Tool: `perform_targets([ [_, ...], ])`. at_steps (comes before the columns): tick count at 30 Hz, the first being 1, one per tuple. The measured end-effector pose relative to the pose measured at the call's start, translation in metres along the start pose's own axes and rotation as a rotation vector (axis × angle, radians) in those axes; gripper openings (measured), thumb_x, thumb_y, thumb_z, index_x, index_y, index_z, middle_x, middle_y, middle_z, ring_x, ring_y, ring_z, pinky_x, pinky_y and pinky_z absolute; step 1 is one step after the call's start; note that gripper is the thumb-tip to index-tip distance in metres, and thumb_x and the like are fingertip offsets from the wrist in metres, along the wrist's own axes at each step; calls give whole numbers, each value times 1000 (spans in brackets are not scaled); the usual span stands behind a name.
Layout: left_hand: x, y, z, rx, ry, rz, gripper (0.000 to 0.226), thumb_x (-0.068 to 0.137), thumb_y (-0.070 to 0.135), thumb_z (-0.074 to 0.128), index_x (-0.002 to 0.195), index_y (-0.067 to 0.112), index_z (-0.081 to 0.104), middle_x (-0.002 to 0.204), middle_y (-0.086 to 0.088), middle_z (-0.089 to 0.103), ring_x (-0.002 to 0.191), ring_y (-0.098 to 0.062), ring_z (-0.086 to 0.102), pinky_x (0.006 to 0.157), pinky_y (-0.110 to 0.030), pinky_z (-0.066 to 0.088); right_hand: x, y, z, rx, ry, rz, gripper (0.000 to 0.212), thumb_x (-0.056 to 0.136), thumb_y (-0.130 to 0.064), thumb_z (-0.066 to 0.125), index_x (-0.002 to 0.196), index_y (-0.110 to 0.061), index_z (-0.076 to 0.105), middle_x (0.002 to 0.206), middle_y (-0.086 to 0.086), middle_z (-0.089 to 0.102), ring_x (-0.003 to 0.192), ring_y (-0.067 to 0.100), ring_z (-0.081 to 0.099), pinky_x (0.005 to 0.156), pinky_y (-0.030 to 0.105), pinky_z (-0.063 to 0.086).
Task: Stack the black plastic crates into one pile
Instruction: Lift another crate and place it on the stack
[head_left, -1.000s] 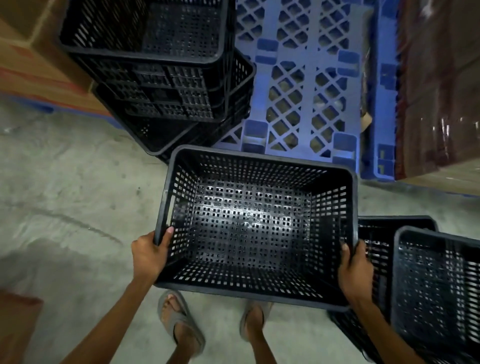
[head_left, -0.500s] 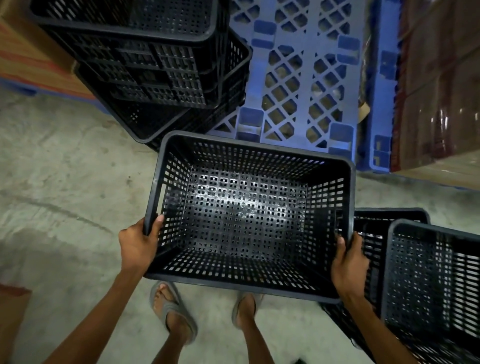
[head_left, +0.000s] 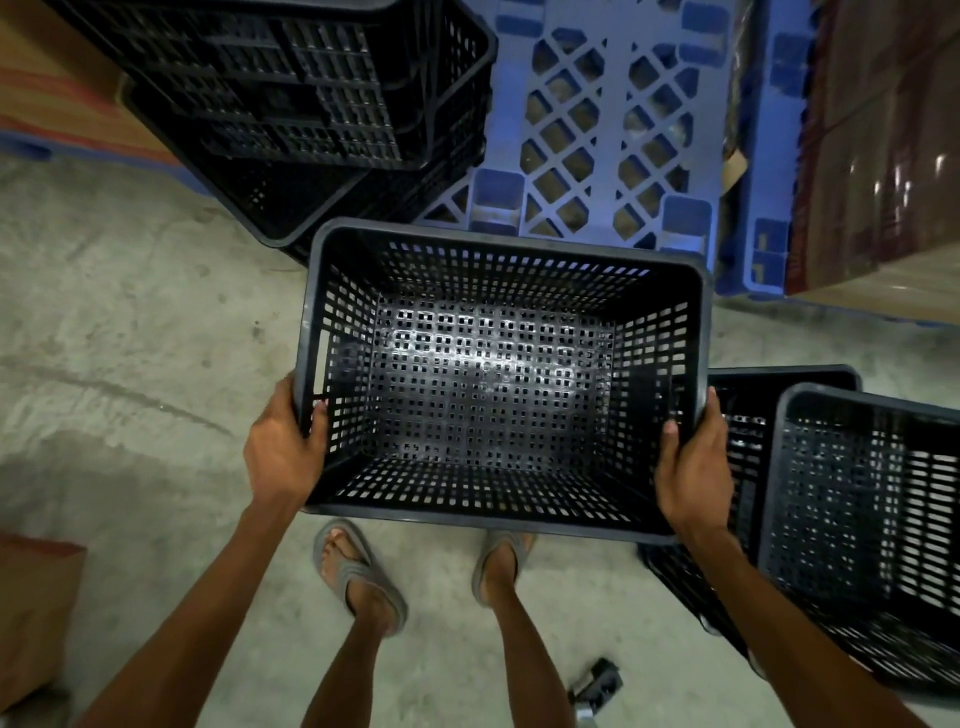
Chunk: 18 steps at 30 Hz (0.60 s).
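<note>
The pile of black crates (head_left: 311, 104) now looms closer, up and left beyond the grip, and the carried crate (head_left: 493, 364) hangs open-side up between both hands, nearer the pile than a second ago, so lifting it on seems next, with left hand (head_left: 283, 452) and right hand (head_left: 693, 467) each clasping a side rim, thumbs inside.

Pale, scuffed concrete floor (head_left: 130, 322) runs underfoot. A blue lattice pallet (head_left: 613, 130) lies ahead, flanked by cardboard boxes (head_left: 47, 104) on the left and a glossy, possibly film-wrapped brown stack (head_left: 883, 130) on the right. Lighting is dim.
</note>
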<state>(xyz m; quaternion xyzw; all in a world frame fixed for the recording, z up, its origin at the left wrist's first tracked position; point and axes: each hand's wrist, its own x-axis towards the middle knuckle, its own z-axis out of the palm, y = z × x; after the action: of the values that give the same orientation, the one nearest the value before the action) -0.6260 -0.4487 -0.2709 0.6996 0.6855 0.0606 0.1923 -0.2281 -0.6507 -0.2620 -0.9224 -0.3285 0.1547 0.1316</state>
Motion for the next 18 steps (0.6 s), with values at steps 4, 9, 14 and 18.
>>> perform_targets([
  [4,6,11,-11,-34,-30,189,78,94,29,56,156,16,11,160,-12,26,145,-32,33,110,-49,40,5,-3,-13,-137,18,-189,69,100,-40,37,156,-12,6,164,10,5,148,32,22,109,47,41],
  [9,30,24,-4,186,-69,411,78,95,21,47,157,6,3,166,-14,-6,155,-31,-6,125,-46,13,23,-4,-16,-220,-73,-295,72,100,-34,40,156,-9,2,165,11,-6,152,28,12,107,44,39],
  [14,41,11,13,181,-56,466,73,95,25,39,157,6,6,166,-16,-7,154,-36,-8,127,-40,2,33,6,-3,-263,-71,-310,70,101,-34,33,156,-5,1,164,15,-7,153,30,0,106,45,40],
  [18,43,10,11,176,-98,487,79,92,32,45,157,6,8,165,-18,-8,152,-41,-9,126,-47,4,33,5,-5,-278,-132,-284,72,99,-36,32,156,-5,0,165,14,-9,153,31,-3,106,47,39],
])
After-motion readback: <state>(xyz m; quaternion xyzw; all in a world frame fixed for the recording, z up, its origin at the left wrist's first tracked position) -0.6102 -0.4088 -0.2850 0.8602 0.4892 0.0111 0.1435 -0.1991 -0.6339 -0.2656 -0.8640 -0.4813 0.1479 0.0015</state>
